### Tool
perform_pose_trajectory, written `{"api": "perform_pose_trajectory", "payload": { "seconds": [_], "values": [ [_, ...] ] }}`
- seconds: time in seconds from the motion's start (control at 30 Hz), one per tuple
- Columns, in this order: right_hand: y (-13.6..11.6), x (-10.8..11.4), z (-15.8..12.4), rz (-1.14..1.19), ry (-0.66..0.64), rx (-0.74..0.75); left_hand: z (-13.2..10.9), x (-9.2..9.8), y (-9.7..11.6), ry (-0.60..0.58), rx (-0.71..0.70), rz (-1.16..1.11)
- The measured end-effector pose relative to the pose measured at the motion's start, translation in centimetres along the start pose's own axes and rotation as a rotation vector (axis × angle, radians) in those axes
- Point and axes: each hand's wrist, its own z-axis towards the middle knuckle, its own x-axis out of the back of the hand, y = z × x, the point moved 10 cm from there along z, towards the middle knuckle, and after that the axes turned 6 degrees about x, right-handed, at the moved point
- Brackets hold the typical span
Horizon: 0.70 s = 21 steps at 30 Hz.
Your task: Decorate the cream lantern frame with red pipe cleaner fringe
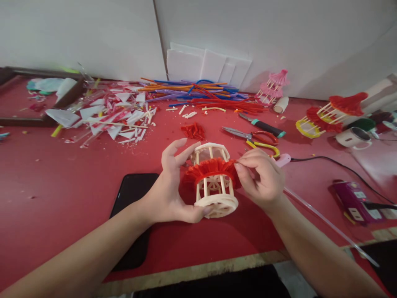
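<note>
My left hand (169,188) holds a small model pavilion (217,201) made of pale wooden rings and sticks, tilted above the table. Its thumb presses the bottom ring, and its fingers reach round the top. A ruffled red roof (211,169) of pipe-cleaner pieces circles the model's middle. At the right edge of this roof, my right hand (260,176) pinches a red pipe-cleaner piece, mostly hidden by the fingertips. Just behind the model lies a small pile of short red pipe-cleaner pieces (194,131).
Pliers (238,133), a dark-handled tool (268,128) and a corded pink tool (283,160) lie right. Long pipe cleaners (192,89) and scraps (114,111) are behind. A phone (133,223) lies left, a purple power strip (355,200) right. Finished models (333,111) and a mug (352,137) stand back right.
</note>
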Motion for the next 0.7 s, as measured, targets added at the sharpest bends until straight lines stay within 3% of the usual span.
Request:
{"api": "perform_pose_trajectory", "payload": {
  "seconds": [0.17,0.37,0.5,0.7],
  "values": [
    [-0.6,0.1,-0.1,-0.103,0.017,0.038,0.0,-0.9,0.3,-0.087,-0.018,-0.021],
    [2.2,0.4,-1.4,-0.019,0.132,-0.309,0.0,-1.5,-0.6,-0.164,0.068,-0.125],
    [3.2,0.0,-2.2,0.047,0.166,-0.449,0.1,-1.1,-1.0,-0.127,0.099,-0.134],
    [3.6,-0.2,-2.3,0.155,0.154,-0.446,0.5,-0.6,-0.8,-0.062,0.096,-0.153]
  ]
}}
